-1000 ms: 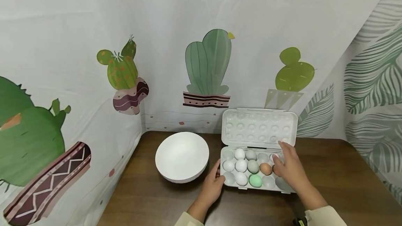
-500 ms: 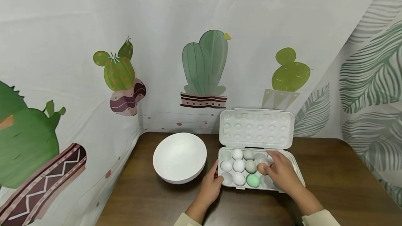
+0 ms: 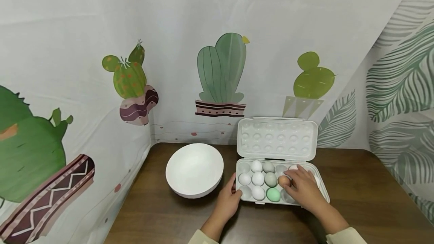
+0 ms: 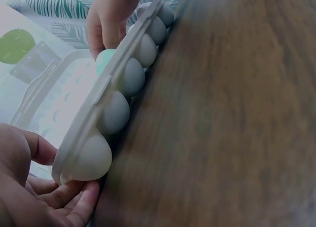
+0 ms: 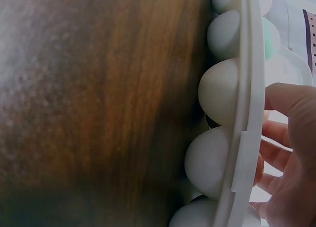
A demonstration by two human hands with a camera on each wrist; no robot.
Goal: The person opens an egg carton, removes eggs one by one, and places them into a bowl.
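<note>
The head view shows a left hand [image 3: 228,200] holding the left end of an open egg carton [image 3: 243,167], thumb on top and fingers under it. The right hand [image 3: 306,187] is mostly closed, its thumb and bent fingers pinching a brown egg [image 3: 283,181] in the middle row. It is hard to see if that egg is touching its cup. A green egg [image 3: 273,194] sits in the front row. The lid [image 3: 277,131] stands up behind. A white bowl [image 3: 194,170] is on the table [image 3: 271,225], left of the carton.
</note>
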